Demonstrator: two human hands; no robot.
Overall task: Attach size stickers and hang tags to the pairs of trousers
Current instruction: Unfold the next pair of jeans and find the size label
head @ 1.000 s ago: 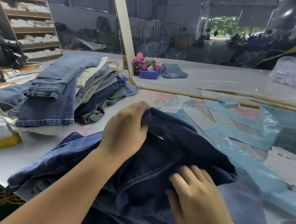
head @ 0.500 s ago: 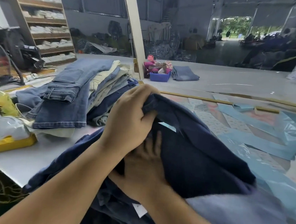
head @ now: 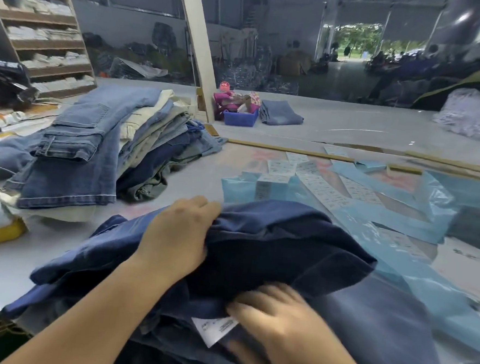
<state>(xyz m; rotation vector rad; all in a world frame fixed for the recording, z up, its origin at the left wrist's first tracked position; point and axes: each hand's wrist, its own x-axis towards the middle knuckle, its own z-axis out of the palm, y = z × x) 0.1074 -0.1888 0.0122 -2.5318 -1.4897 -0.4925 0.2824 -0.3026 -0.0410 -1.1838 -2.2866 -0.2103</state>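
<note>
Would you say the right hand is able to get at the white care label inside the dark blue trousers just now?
Probably yes: the right hand lies beside the white care label, which is exposed, with no cloth over it.

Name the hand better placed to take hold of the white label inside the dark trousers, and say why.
Right. The right hand lies beside the white label, fingertips at its edge. The left hand grips the folded-back dark trousers, probably keeping the label exposed.

Print on the white label (head: pixel 215 328) — sticker sheets (head: pixel 322 189) too — unreadable.
</note>
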